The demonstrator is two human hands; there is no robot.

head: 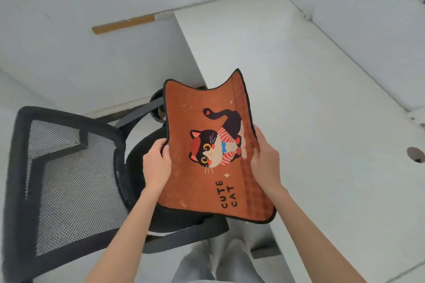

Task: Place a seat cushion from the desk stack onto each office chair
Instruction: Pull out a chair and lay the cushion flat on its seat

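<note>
Head view: both hands hold one seat cushion [213, 149] in the air, above the gap between an office chair [76, 181] and the white worktop [299, 89]. The cushion is orange-brown with a dark border, two ear-shaped corners on its far edge, a cartoon cat in a striped top and the words "CUTE CAT" printed on it.

The left hand [156, 165] grips the cushion's left edge, its fingers [164, 145] curled over the border and onto the printed face. The right hand [264, 158] grips the right edge, thumb lying on the printed face and the other fingers hidden behind the cushion. The cushion tilts, its near edge low toward the person and its eared edge raised away from the fingers.

Below and to the left of the left fingers sits the chair: black frame, mesh backrest toward the left, dark seat partly covered by the cushion, one armrest running under the left forearm. To the right of the right fingers stretches the worktop, with a round cable hole [415, 154] well off to the right. Grey trouser legs [220, 259] show beneath the cushion's near edge.
</note>
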